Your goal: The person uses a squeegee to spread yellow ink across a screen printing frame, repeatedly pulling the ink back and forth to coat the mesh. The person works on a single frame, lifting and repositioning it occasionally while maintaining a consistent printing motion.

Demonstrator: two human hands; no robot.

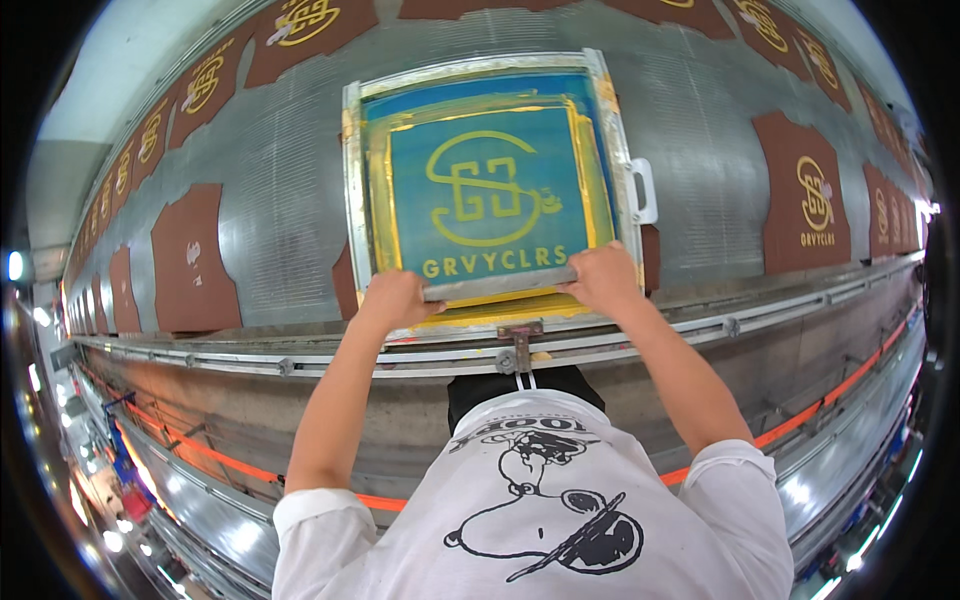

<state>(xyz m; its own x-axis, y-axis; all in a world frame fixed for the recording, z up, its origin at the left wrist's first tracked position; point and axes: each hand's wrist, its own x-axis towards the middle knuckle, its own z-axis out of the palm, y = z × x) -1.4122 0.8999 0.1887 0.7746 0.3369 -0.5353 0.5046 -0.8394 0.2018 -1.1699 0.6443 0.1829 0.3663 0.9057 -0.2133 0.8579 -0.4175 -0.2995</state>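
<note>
I have both the left hand (395, 298) and right hand (603, 277) closed, fingers seemingly wrapped, on the squeegee (500, 284) at the screen frame's (352, 180) near edge, spreading pressure evenly.

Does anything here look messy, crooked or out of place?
Mostly tidy. Yellow ink has smeared along the screen frame's near edge and sides, beyond the squeegee that both hands hold. The frame sits slightly turned against the table rail.
</note>
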